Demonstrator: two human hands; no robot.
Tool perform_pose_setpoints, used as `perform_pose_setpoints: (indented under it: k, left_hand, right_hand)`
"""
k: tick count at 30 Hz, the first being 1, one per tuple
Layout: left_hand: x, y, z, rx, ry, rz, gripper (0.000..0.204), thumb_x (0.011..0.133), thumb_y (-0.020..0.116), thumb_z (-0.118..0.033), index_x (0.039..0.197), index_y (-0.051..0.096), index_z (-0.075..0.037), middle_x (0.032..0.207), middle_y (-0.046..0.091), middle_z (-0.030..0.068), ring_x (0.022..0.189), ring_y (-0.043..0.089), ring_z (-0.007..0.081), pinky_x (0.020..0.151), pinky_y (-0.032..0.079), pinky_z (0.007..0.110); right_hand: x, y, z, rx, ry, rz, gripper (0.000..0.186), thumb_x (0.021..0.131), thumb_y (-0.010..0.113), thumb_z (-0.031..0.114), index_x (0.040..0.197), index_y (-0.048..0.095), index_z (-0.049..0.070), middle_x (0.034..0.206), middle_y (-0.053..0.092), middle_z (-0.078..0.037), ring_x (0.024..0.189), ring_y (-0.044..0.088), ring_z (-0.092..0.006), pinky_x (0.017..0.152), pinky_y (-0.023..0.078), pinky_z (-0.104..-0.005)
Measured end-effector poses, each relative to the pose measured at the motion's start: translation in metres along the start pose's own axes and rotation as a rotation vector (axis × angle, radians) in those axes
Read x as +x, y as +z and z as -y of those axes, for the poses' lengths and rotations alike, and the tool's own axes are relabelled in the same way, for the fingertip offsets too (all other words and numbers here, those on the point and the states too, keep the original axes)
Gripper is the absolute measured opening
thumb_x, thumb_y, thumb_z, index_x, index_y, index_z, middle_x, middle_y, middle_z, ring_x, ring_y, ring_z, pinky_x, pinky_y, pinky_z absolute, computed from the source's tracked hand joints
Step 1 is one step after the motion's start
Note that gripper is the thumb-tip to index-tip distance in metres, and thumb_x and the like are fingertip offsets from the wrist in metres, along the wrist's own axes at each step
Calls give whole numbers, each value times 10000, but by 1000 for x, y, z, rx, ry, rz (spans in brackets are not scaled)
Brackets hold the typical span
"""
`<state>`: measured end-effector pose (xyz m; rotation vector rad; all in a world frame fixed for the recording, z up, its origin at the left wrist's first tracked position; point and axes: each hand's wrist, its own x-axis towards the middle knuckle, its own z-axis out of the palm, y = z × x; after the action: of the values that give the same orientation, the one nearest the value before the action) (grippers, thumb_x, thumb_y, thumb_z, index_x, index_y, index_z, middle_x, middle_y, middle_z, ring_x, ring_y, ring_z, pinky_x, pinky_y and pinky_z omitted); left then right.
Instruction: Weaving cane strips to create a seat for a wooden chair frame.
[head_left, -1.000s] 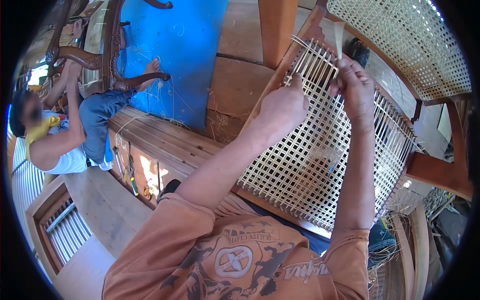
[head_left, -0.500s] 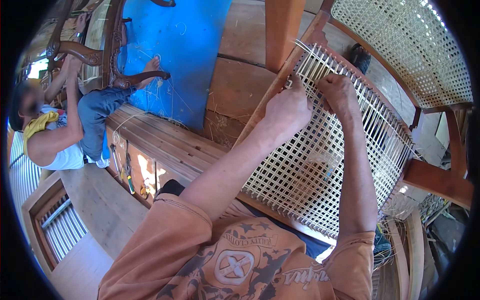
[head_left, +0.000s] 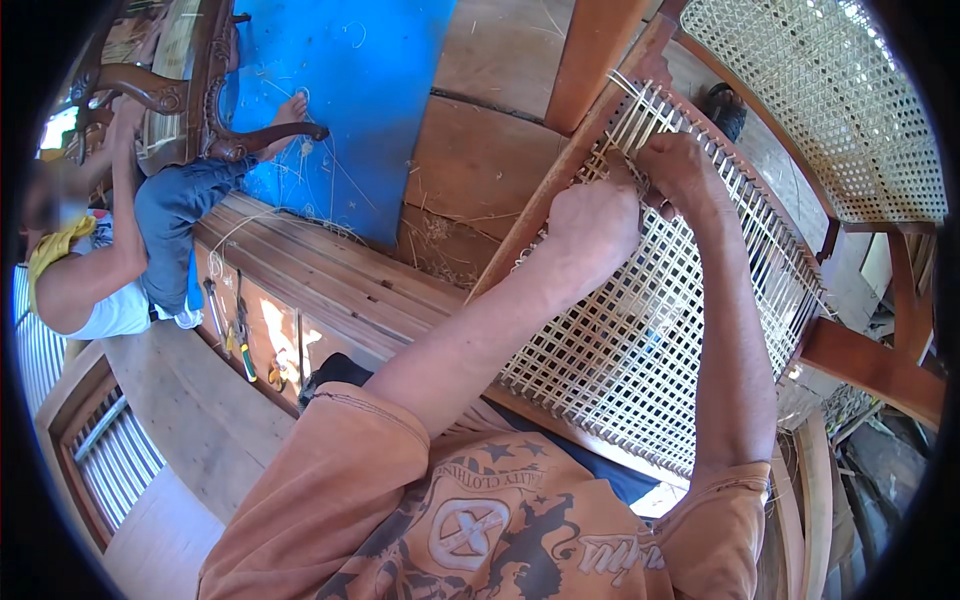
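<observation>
A chair seat of woven cane (head_left: 610,335) in a reddish-brown wooden frame slants across the space before me. Small square openings fill its near part; toward the far right edge the strands lie looser and mostly one way. Near the far left corner, my left hand (head_left: 595,225) is closed over the weave, its fingertips pinched together. My right hand (head_left: 685,170) is curled just beside it, fingers bent down onto the cane strands. The fingertips nearly meet, and what lies between them is too small and hidden to make out. Loose strand ends (head_left: 622,80) stick up at the far corner.
Behind the seat rises a caned chair back (head_left: 815,110). At left a co-worker (head_left: 90,270) sits by a carved dark wooden chair (head_left: 205,110), one foot on a blue sheet (head_left: 340,90). Hand tools (head_left: 243,340) lie beside long wooden planks (head_left: 300,260); cane scraps litter the floor.
My left hand has moved from the seat's left rail inward over the weave, up against my right hand. My right hand has stayed almost in place over the cane. The whole view has shifted slightly.
</observation>
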<state>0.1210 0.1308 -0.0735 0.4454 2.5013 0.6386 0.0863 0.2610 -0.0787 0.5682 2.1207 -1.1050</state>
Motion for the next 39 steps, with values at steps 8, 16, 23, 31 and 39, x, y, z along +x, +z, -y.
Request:
perform_pose_setpoints:
  k: [8, 16, 23, 31, 39]
  left_hand:
    - [-9, -37, 24, -34, 98, -294, 211, 830, 510, -166, 987, 615, -72, 787, 637, 132, 730, 624, 307, 658, 494, 392]
    - [6, -45, 76, -88, 88, -352, 180, 831, 513, -173, 934, 625, -77, 876, 619, 128, 790, 597, 309, 714, 471, 405]
    - [26, -35, 69, 112, 294, -333, 197, 823, 519, -169, 987, 617, -121, 888, 628, 113, 777, 610, 298, 695, 487, 397]
    - [33, -22, 72, 241, 442, -403, 208, 812, 534, -169, 996, 624, -127, 851, 655, 94, 701, 632, 274, 629, 521, 371]
    - [26, -25, 52, 156, 343, -310, 271, 813, 573, -146, 1071, 573, -64, 893, 607, 223, 800, 599, 359, 691, 489, 382]
  right_hand:
    - [37, 20, -28, -537, -362, -375, 244, 864, 491, 255, 839, 607, 42, 787, 628, -166, 758, 618, -330, 652, 499, -412]
    - [38, 10, -32, -429, -424, -379, 222, 797, 509, 210, 825, 618, 19, 785, 601, -216, 772, 620, -324, 672, 488, -414]
    - [48, 20, -36, -400, -381, -427, 276, 804, 511, 288, 854, 634, 46, 882, 628, -187, 840, 610, -328, 752, 470, -423]
    - [64, 18, -38, -734, -462, -449, 200, 774, 587, 291, 871, 650, 128, 873, 647, -119, 806, 629, -276, 692, 504, -373]
    - [86, 7, -40, -875, -909, -467, 158, 776, 574, 259, 818, 642, 122, 735, 623, -122, 715, 608, -290, 672, 500, -365]
